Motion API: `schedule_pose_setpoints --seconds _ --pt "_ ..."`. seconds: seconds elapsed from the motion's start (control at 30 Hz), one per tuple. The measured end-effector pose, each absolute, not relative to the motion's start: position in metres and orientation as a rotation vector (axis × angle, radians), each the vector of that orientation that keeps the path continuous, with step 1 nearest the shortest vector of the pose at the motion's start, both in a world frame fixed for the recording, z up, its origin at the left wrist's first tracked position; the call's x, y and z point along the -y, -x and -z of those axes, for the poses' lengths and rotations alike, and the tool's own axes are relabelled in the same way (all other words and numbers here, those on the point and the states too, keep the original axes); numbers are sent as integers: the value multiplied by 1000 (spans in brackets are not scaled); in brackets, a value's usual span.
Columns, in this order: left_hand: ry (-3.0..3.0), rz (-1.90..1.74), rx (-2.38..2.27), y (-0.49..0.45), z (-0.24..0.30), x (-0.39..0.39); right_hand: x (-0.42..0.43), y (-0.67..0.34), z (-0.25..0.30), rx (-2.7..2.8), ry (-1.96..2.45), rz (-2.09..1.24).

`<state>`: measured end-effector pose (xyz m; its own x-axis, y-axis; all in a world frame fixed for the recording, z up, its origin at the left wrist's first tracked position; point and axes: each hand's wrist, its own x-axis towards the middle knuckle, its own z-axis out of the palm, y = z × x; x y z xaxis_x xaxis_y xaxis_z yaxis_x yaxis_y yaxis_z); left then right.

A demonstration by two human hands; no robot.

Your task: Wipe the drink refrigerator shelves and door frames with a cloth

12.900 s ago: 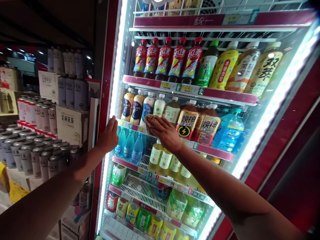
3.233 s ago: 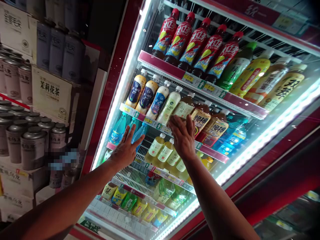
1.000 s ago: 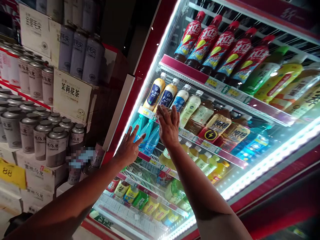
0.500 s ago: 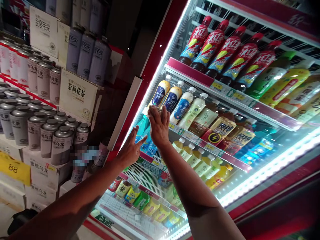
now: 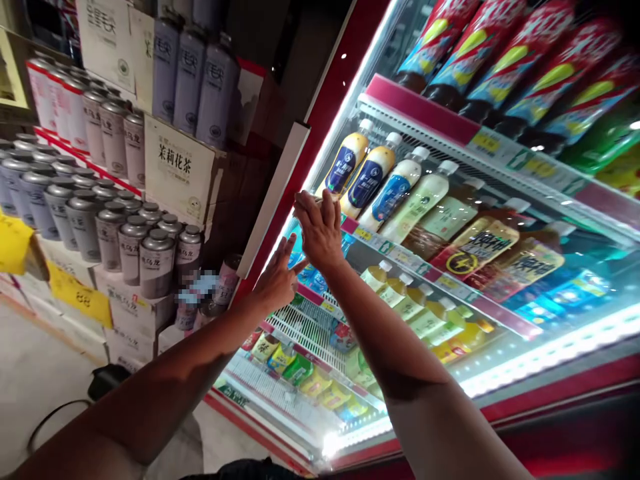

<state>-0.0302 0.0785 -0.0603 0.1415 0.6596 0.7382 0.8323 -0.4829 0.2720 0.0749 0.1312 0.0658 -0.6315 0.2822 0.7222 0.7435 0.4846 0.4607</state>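
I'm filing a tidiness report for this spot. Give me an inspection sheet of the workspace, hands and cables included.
Surface: cooler front, brightly lit
Job's things: brownish cloth, mostly hidden by the right hand; bottles inside the cooler
Clutter: dark object on the floor, unclear what
Hands: right hand holds the cloth; left hand open, nothing seen in it
Cables: thin dark cord or strap, unclear which
Surroundings: metal cans and boxes at picture left

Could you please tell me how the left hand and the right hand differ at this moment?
The right hand is higher in the picture; the left hand is lower and farther left. The right hand has a brownish cloth beneath it; no cloth shows in the left hand. Both are ungloved and raised before the lit drinks cooler.
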Motion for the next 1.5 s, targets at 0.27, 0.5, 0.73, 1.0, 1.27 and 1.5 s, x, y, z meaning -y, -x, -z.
schedule_pose_setpoints --seconds 0.27,0.5,0.73,1.0,1.27,1.5 --pt "2265 1113 1580 32 55 -74 -126 -68 -58 2207 897 910" --pt "2252 1187 1528 32 59 -75 -125 -73 -53 2156 905 878" --pt "2257 1218 1520 31 59 -75 -119 -79 -49 2137 897 865" --pt "2247 1183 1509 31 63 -76 -117 -77 -44 2167 922 824" --pt "2180 1223 1436 35 71 -85 -117 -83 -54 2145 926 856" --pt "2147 1209 1418 38 74 -86 -116 -96 -52 2208 861 926"
